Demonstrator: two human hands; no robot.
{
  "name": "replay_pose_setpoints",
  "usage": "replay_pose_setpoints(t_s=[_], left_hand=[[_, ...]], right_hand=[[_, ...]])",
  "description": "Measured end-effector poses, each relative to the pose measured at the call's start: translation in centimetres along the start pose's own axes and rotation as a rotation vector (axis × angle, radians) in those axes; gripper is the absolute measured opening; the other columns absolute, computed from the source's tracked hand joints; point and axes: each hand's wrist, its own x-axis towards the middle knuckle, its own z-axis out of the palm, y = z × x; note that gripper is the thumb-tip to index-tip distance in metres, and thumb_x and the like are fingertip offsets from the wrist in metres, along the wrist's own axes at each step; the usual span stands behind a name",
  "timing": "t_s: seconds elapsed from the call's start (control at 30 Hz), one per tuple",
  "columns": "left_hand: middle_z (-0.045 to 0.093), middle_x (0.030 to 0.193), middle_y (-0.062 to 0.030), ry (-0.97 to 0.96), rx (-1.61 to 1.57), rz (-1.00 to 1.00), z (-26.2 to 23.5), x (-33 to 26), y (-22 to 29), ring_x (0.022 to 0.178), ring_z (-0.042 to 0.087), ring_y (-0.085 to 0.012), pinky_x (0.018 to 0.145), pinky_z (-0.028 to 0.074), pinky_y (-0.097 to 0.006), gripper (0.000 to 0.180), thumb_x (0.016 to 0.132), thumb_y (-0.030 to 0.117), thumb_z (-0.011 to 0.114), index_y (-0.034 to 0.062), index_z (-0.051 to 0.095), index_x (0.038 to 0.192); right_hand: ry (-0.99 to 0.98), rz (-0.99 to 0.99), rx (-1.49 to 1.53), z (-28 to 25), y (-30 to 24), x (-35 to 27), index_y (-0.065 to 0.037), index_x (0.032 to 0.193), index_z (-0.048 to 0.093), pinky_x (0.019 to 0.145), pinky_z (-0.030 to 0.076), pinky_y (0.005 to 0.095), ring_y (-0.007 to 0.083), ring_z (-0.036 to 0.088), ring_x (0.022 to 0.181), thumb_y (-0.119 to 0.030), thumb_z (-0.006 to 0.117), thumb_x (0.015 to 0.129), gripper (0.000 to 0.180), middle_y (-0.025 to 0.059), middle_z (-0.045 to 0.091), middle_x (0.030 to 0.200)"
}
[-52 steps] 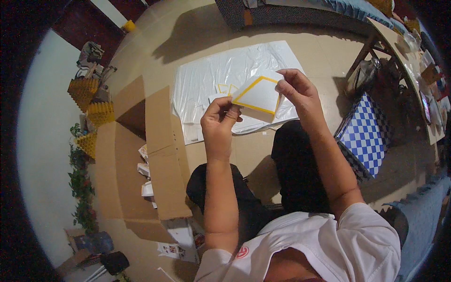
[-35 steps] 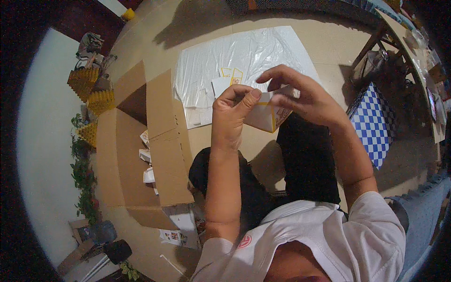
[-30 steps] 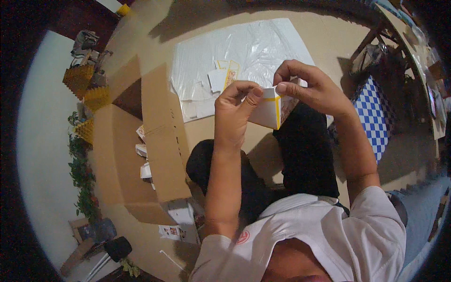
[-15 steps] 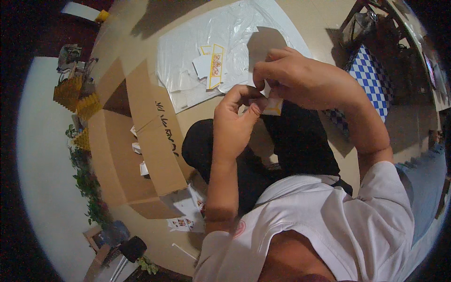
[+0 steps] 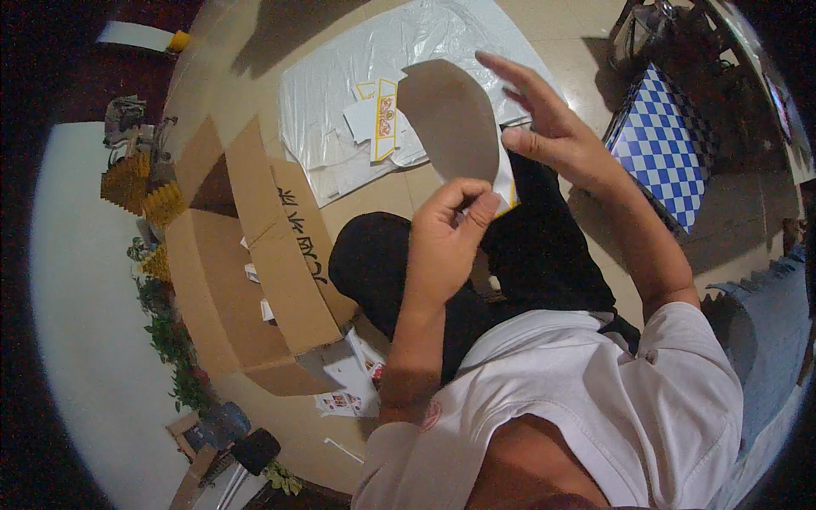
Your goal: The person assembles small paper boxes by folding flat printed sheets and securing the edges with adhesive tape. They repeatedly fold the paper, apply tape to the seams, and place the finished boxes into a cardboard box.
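Observation:
My left hand [image 5: 446, 234] pinches the lower edge of a small flat cardboard carton [image 5: 455, 123], its plain brown inner side facing me and a yellow and white edge showing at the lower right. My right hand [image 5: 548, 127] rests against the carton's right side with the fingers spread upward. I sit on the floor in dark trousers and a white shirt. More flat white and yellow cartons [image 5: 378, 127] lie on a clear plastic sheet [image 5: 340, 76] ahead of me.
A large open brown cardboard box [image 5: 255, 255] stands at my left with small packs inside. Printed packs [image 5: 348, 395] lie on the floor by it. A blue and white chequered bag [image 5: 663, 153] is at my right. Yellow items and green foliage line the far left.
The carton was held flat with its yellow-edged white face toward me; both hands folded and turned it, and now its brown inside faces me. My head has dropped closer to the hands.

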Motion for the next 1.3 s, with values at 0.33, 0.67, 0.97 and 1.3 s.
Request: replay_pose_setpoints(t_s=[0.33, 0.67, 0.97, 1.3], left_hand=[[0.056, 0.087, -0.0154, -0.264, 0.277, 0.265, 1.9, -0.9, -1.1, 0.081, 0.055, -0.0326, 0.078, 0.044, -0.039, 0.019, 0.092, 0.018, 0.055, -0.0009, 0.057, 0.091], [0.062, 0.107, -0.0151, -0.555, 0.395, 0.082, 1.8, 0.6, -0.4, 0.096, 0.060, -0.0253, 0.087, 0.046, -0.036, 0.033, 0.089, 0.024, 0.059, -0.0001, 0.060, 0.111], [0.060, 0.109, -0.0079, 0.183, -0.374, 0.094, 0.8, 4.1, 0.8, 0.097, 0.057, -0.0114, 0.087, 0.046, -0.027, 0.026, 0.095, 0.011, 0.057, -0.0026, 0.053, 0.116], [0.065, 0.092, -0.0038, 0.119, -0.170, 0.002, 0.3, 3.8, 1.9, 0.082, 0.059, -0.0067, 0.073, 0.048, -0.022, 0.016, 0.091, 0.007, 0.061, -0.0029, 0.063, 0.103]], right_hand=[[-0.026, 0.216, 0.477, 1.4, -2.5, -0.8, -0.009, 0.147, 0.030, 0.109, 0.030, 0.0387, 0.0271, 0.037, 0.134, -0.038, 0.063, 0.086, 0.074, 0.0124, 0.027, 0.152], [-0.102, 0.281, 0.409, 1.0, -1.1, -0.7, -0.009, 0.131, 0.050, 0.107, 0.031, 0.0340, 0.0250, 0.037, 0.132, -0.021, 0.068, 0.083, 0.053, 0.0150, 0.032, 0.146], [0.136, 0.230, 0.066, 3.0, -0.7, -1.7, -0.007, 0.123, 0.053, 0.095, 0.039, 0.0318, 0.0200, 0.048, 0.109, -0.025, 0.075, 0.078, 0.054, 0.0088, 0.050, 0.115], [0.193, 0.212, -0.068, 3.1, -2.8, -2.4, -0.007, 0.120, 0.052, 0.077, 0.039, 0.0225, 0.0109, 0.046, 0.091, -0.016, 0.076, 0.077, 0.050, 0.0032, 0.047, 0.106]])
